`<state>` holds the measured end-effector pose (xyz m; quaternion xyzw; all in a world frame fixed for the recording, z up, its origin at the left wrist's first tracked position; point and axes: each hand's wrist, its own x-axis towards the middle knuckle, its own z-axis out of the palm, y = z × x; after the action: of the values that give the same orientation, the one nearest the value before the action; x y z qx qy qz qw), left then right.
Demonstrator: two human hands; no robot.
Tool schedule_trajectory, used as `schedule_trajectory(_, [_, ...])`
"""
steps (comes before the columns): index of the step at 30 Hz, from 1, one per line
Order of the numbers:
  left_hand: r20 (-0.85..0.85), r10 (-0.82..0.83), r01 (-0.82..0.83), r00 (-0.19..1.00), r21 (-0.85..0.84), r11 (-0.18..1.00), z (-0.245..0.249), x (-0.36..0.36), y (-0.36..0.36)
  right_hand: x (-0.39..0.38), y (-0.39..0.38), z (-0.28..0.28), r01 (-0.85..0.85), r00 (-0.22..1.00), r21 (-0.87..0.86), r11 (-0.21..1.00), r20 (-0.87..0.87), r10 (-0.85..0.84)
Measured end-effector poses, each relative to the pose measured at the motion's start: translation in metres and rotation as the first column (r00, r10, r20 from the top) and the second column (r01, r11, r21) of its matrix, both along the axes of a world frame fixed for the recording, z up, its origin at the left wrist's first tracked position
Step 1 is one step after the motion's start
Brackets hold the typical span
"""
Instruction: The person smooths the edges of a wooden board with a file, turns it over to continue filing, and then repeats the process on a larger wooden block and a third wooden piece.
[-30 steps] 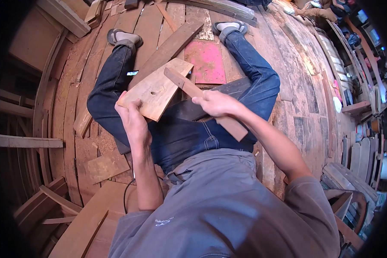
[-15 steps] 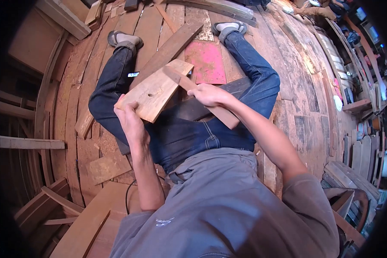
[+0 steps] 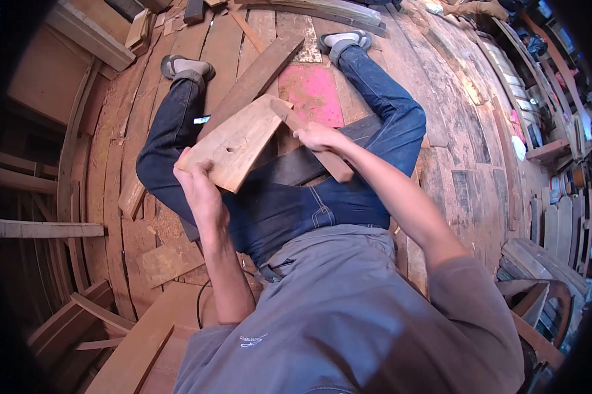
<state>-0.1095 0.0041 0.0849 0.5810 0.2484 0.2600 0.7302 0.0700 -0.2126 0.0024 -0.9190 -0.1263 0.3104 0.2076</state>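
My left hand point(image 3: 203, 187) is closed around the lower left end of a pale wooden board point(image 3: 243, 141), thumb on its upper face. The board is tilted over my lap and has a small dark hole or knot point(image 3: 229, 150) in its face. My right hand point(image 3: 319, 136) grips a brown strip of wood point(image 3: 332, 164) around its middle. The strip's far end overlaps the board's upper right corner, while its near end points toward my right thigh.
A long dark plank point(image 3: 260, 75) lies between my legs beside a pink panel point(image 3: 311, 95). Another dark timber point(image 3: 302, 165) lies under the strip. Sawdust and offcuts cover the plank floor point(image 3: 454, 125). A wooden panel point(image 3: 132, 341) is by my left side; stacked boards point(image 3: 559, 233) stand at right.
The strip's far end has slid from over the board's face to its upper right edge, and the strip looks shorter in view. My left hand keeps its hold on the board.
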Motion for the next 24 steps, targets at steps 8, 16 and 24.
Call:
schedule_trajectory(8, [-0.013, 0.005, -0.005, 1.0, 0.037, 0.999, 0.017, 0.002, -0.002, -0.044, -0.002, 0.044, 0.018, 1.0, 0.156, 0.988, -0.025, -0.014])
schedule_trajectory(16, [-0.001, 0.004, -0.004, 1.0, 0.025, 1.0, 0.009, -0.002, 0.002, -0.011, 0.006, 0.005, 0.03, 0.999, 0.095, 0.995, -0.016, -0.029])
schedule_trajectory(24, [-0.011, 0.024, -0.024, 1.0, 0.011, 1.0, 0.009, 0.004, 0.008, -0.084, 0.014, 0.106, -0.048, 0.999, 0.178, 0.983, 0.014, 0.047])
